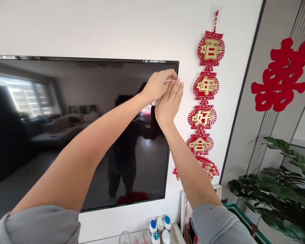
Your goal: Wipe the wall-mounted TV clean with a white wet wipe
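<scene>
A large black television on the wall fills the left and middle of the head view. Both hands are at its upper right corner. My left hand has curled fingers, closed on the edge of a thin white piece; whether it is cloth, paper or film I cannot tell. Just below it, my right hand lies with fingers stretched out at the screen's right edge, fingertips reaching the frame. A little white also shows beside the right palm, and whatever lies under that palm is hidden.
A red and gold hanging decoration runs down the wall right of the television. Farther right are a red paper-cut character and a leafy plant. Below, several white bottles with blue caps and a clear glass stand on a ledge.
</scene>
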Demonstrator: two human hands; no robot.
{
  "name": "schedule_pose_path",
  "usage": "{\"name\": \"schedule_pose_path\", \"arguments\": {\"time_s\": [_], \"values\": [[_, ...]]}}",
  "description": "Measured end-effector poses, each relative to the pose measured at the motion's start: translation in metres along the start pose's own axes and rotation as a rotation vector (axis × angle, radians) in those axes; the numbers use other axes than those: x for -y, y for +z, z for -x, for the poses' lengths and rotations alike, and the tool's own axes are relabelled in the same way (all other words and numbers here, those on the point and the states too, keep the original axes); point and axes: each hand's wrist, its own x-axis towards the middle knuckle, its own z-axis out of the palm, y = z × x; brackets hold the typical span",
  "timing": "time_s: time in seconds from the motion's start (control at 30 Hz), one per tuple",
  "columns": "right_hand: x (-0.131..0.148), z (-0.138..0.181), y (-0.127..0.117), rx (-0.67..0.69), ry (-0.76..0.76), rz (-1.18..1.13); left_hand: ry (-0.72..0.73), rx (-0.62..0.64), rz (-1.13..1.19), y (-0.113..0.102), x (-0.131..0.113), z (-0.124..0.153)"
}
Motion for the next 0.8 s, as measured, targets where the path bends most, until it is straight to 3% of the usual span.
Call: {"name": "schedule_pose_path", "arguments": {"time_s": [0.13, 0.33, 0.47, 0.53, 0.63, 0.8], "values": [[-0.004, -0.021, 0.011, -0.042, 0.060, -0.039, -0.027, -0.028, -0.172, 0.006, 0.010, -0.025], [-0.017, -0.044, 0.013, 0.094, -0.092, 0.001, -0.030, -0.042, -0.327, -0.004, 0.005, -0.045], [-0.022, -0.051, 0.004, 0.194, -0.143, 0.038, -0.066, -0.258, -0.323, -0.026, -0.015, -0.036], [-0.022, -0.051, 0.000, 0.221, -0.150, 0.041, -0.010, -0.377, -0.166, -0.035, -0.031, -0.011], [-0.022, -0.053, -0.001, 0.241, -0.165, 0.036, 0.140, -0.312, -0.099, -0.044, -0.064, 0.057], [-0.018, -0.067, 0.002, 0.240, -0.151, 0.032, -0.110, -0.111, 0.068, -0.066, -0.128, 0.208]]}}
